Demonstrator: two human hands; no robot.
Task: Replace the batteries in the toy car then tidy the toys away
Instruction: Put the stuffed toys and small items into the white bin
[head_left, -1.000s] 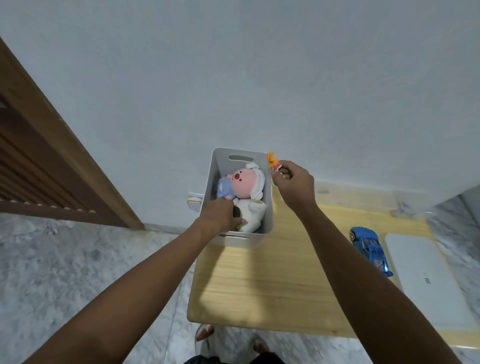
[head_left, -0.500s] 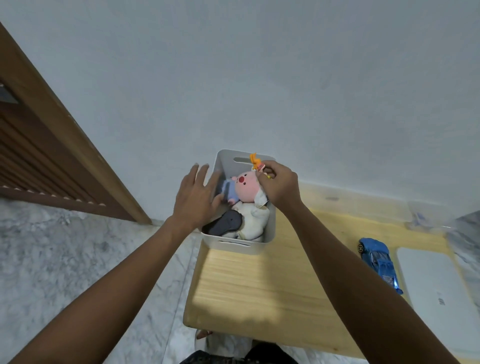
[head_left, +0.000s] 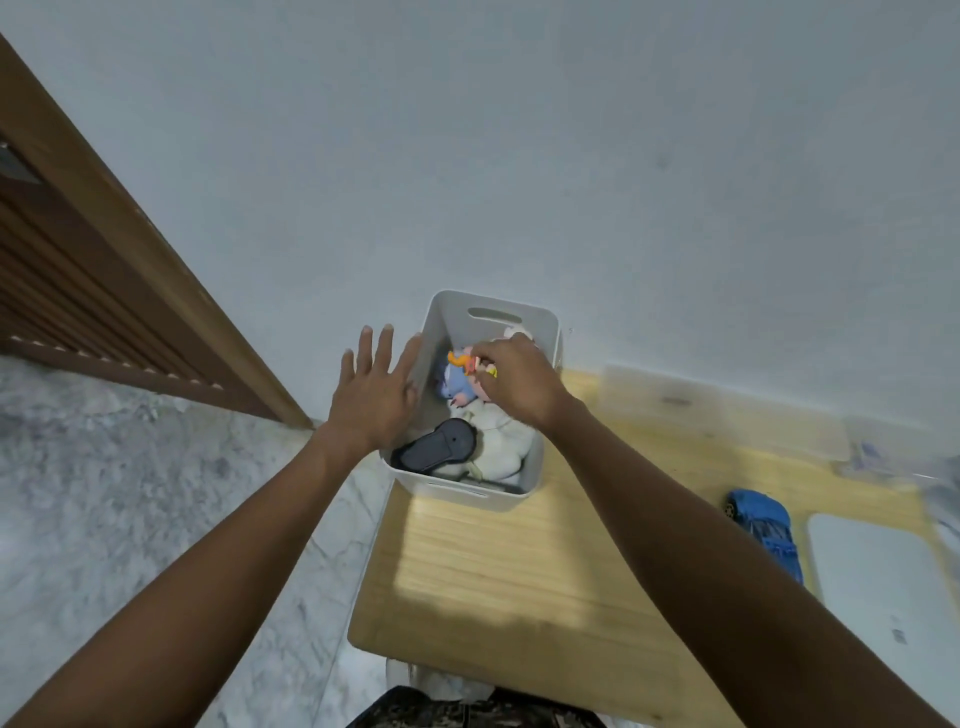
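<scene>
Wooden table (head_left: 519, 571) corner, bin (head_left: 540, 467) at edge, left hand (head_left: 371, 400) spread, right hand (head_left: 517, 382) pinching small toy (head_left: 464, 361)

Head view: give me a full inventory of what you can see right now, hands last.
White plastic storage bin: one, white, far left corner of the table.
Light wooden table: one, pale wood, against the wall.
White plush toy with pink face: one, white and pink, inside the bin.
Small blue plush toy: one, blue, in the bin beside the white plush.
Black remote controller: one, black, in the bin's near left part.
Small orange toy figure: one, orange, pinched over the bin.
Blue toy car: one, blue, on the table's right side.
White flat device: one, white, right of the car.
Left hand: open, at the bin's left wall.
Right hand: fingers pinch the orange figure.
</scene>
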